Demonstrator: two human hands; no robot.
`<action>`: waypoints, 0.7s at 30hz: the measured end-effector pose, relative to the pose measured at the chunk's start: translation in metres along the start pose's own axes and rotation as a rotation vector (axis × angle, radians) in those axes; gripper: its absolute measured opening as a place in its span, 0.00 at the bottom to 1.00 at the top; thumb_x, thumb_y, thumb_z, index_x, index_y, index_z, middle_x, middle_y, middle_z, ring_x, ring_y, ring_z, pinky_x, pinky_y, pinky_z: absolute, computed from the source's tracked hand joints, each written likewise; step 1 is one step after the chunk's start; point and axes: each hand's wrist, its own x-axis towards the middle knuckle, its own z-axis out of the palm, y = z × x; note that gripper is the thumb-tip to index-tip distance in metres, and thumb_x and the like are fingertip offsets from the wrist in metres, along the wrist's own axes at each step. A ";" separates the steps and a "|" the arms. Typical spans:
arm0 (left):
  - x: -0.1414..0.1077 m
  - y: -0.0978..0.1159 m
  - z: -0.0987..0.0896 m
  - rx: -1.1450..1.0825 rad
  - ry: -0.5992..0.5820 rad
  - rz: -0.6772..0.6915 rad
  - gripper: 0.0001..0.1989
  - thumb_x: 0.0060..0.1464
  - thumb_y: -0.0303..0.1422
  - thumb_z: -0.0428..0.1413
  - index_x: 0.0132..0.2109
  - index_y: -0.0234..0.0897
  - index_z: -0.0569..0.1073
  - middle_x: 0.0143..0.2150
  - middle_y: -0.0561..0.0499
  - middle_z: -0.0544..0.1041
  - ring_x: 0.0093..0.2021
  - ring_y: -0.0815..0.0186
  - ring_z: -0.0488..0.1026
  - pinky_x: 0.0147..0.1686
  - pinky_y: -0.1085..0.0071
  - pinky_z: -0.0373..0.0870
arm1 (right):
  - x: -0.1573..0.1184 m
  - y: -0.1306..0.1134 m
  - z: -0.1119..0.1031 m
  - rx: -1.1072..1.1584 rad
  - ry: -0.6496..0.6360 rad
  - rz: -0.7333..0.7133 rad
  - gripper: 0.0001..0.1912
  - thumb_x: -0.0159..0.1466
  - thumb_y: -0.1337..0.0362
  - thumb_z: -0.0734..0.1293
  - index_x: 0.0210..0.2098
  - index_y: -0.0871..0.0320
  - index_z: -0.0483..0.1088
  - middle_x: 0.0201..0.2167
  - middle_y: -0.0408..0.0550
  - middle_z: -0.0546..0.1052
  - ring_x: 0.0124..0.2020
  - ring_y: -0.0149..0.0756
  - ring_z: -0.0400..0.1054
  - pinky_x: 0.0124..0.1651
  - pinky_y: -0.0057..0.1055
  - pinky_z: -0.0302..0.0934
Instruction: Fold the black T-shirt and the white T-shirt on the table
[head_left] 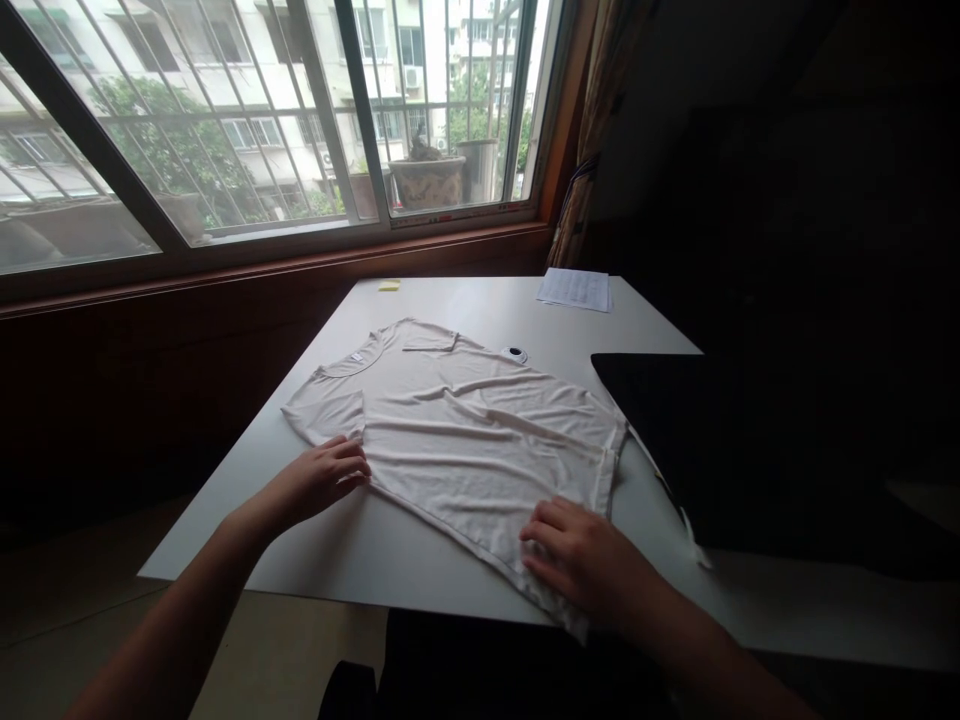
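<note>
A white short-sleeved T-shirt (450,410) lies spread on the white table, its neckline to the left and its hem to the right. Both sleeves are turned in over the body, and long wrinkles run across the cloth. My left hand (334,475) is at the near side edge just below the near sleeve, its bent fingers closed on the cloth. Near the hem, my right hand (566,555) has its fingers and thumb curled around a bunched part of the shirt. The hem's near corner droops by the table's front edge, partly behind that hand.
The white table (292,540) stands below a barred window (262,120). Papers (576,290), a yellow note (389,286) and a small round black-and-white object (515,354) lie toward the back. Dark cloth (675,440) covers the right side, with a white cord end (696,548) beside it.
</note>
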 end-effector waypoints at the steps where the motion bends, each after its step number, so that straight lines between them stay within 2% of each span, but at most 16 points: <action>1: 0.003 0.005 0.002 0.010 -0.009 0.017 0.10 0.69 0.33 0.51 0.44 0.43 0.78 0.43 0.47 0.78 0.44 0.61 0.73 0.43 0.67 0.72 | 0.000 -0.008 0.003 0.001 -0.022 0.023 0.03 0.66 0.65 0.69 0.40 0.53 0.75 0.40 0.46 0.76 0.42 0.41 0.70 0.45 0.36 0.65; 6: 0.007 0.014 0.005 0.057 -0.049 0.046 0.07 0.68 0.28 0.52 0.44 0.40 0.75 0.42 0.49 0.75 0.40 0.64 0.73 0.39 0.69 0.69 | -0.006 -0.030 0.005 -0.005 -0.086 0.104 0.04 0.67 0.69 0.67 0.36 0.55 0.73 0.38 0.45 0.75 0.40 0.38 0.71 0.42 0.32 0.61; 13: 0.007 0.015 0.006 0.075 -0.089 0.043 0.07 0.66 0.24 0.51 0.40 0.39 0.71 0.40 0.50 0.72 0.39 0.65 0.70 0.38 0.70 0.67 | -0.017 -0.037 0.002 -0.007 -0.114 0.148 0.04 0.64 0.70 0.68 0.35 0.55 0.71 0.38 0.45 0.75 0.40 0.39 0.71 0.40 0.32 0.61; 17: 0.013 0.020 0.008 0.096 -0.066 0.043 0.07 0.66 0.24 0.51 0.40 0.39 0.70 0.40 0.50 0.72 0.38 0.65 0.70 0.37 0.71 0.66 | -0.021 -0.022 -0.006 0.012 -0.100 0.159 0.05 0.63 0.71 0.67 0.35 0.55 0.71 0.40 0.46 0.75 0.43 0.39 0.70 0.44 0.33 0.63; 21: 0.021 0.030 0.013 0.126 -0.038 0.039 0.07 0.65 0.24 0.51 0.39 0.38 0.69 0.40 0.49 0.72 0.37 0.65 0.69 0.35 0.70 0.64 | -0.029 0.013 -0.014 -0.052 -0.044 0.186 0.08 0.61 0.74 0.67 0.37 0.55 0.72 0.42 0.48 0.75 0.47 0.43 0.69 0.49 0.37 0.64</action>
